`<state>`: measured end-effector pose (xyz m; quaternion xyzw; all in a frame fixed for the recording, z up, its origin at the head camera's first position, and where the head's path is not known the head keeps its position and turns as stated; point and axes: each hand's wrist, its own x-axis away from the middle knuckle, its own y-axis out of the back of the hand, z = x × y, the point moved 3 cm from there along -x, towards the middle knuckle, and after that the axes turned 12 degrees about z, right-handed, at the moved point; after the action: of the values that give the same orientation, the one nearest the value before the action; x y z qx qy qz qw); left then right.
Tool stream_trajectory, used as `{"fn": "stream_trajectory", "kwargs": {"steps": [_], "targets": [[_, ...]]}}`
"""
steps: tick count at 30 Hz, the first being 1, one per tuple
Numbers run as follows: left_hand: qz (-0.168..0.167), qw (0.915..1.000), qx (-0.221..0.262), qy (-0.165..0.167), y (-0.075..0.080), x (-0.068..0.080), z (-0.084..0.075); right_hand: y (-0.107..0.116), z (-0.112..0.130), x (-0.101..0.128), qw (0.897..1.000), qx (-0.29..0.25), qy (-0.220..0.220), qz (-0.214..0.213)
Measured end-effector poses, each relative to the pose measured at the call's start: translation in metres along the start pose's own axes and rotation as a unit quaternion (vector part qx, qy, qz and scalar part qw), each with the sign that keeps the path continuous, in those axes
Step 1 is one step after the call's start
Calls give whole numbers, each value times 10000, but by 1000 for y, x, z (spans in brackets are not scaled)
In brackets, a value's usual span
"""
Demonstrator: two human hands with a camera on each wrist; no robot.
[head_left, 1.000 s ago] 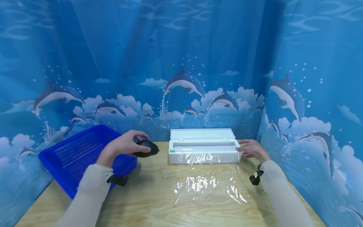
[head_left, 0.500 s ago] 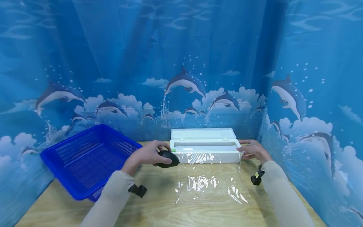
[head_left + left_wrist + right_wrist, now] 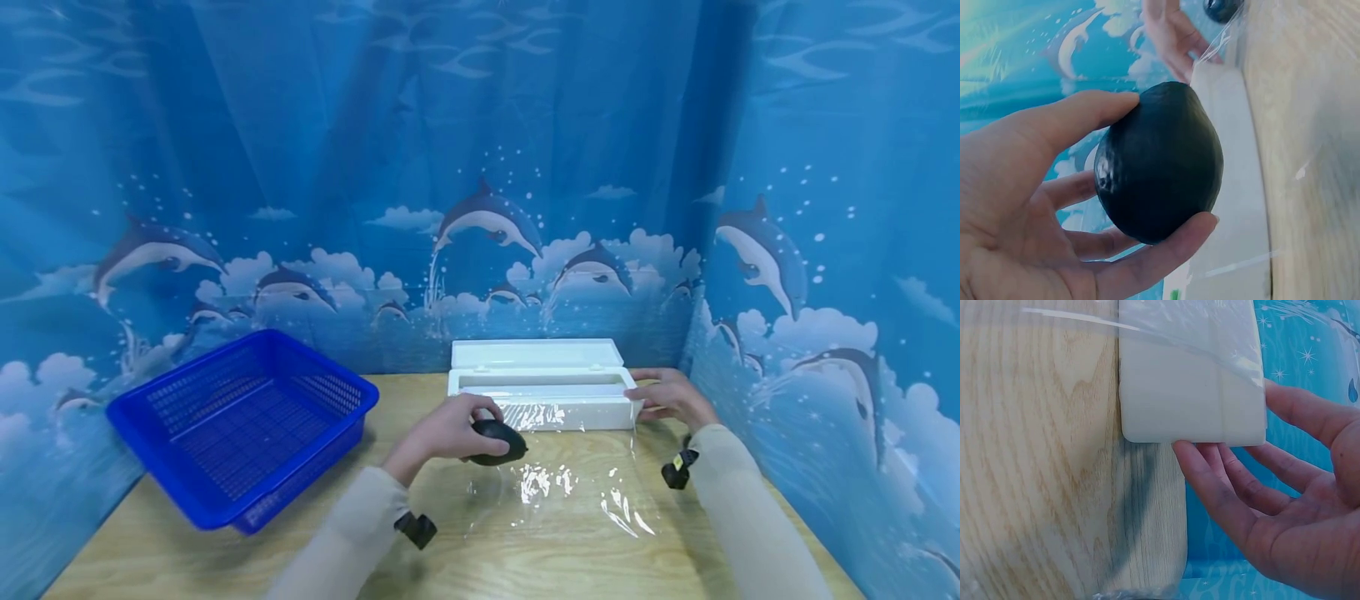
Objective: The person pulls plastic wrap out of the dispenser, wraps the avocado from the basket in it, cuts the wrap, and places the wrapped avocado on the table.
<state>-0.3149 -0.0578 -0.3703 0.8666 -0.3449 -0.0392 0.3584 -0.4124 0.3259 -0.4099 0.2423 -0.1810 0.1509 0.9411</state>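
My left hand [image 3: 452,429] holds a dark green avocado [image 3: 498,442] above the table, in front of the white box. Close up in the left wrist view, thumb and fingers grip the avocado [image 3: 1160,169] from its sides. The long white cling film box [image 3: 577,415] stands with its lid [image 3: 536,353] tipped back. Clear cling film [image 3: 540,483] stretches from it over the tabletop toward me. At the box's right end, my right hand [image 3: 670,394] grips the corner. In the right wrist view, the right hand's fingers [image 3: 1213,494] touch the end of the box.
A blue plastic basket [image 3: 300,475] with perforated walls stands on the left of the wooden table [image 3: 420,558]. Blue dolphin-printed curtains [image 3: 360,150] enclose the back and sides, close behind the box.
My left hand has carried the avocado rightward and toward me, from beside the basket to over the cling film. The right hand stays at the box's end.
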Motion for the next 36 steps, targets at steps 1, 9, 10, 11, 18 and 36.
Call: {"fn": "stream_trajectory", "kwargs": {"steps": [1,9,10,11,18,36], "targets": [[12,10000,3,-12,-3,-2,-3,0,0,0,10000,-7,4,2],[56,9995,-309,19,-29,-23,-19,1,1,4,9998,-15,68,171],[48,9994,-349,5,-32,-26,-21,1,1,5,9998,-24,74,171],[51,9994,-352,-7,-35,-28,-22,0,1,5,9998,-6,94,188],[46,9999,-158,-40,-54,-49,-24,1,1,4,9999,-17,18,159],[-268,9978,-535,294,-74,-83,-11,-2,3,7,9998,-17,151,108]]}}
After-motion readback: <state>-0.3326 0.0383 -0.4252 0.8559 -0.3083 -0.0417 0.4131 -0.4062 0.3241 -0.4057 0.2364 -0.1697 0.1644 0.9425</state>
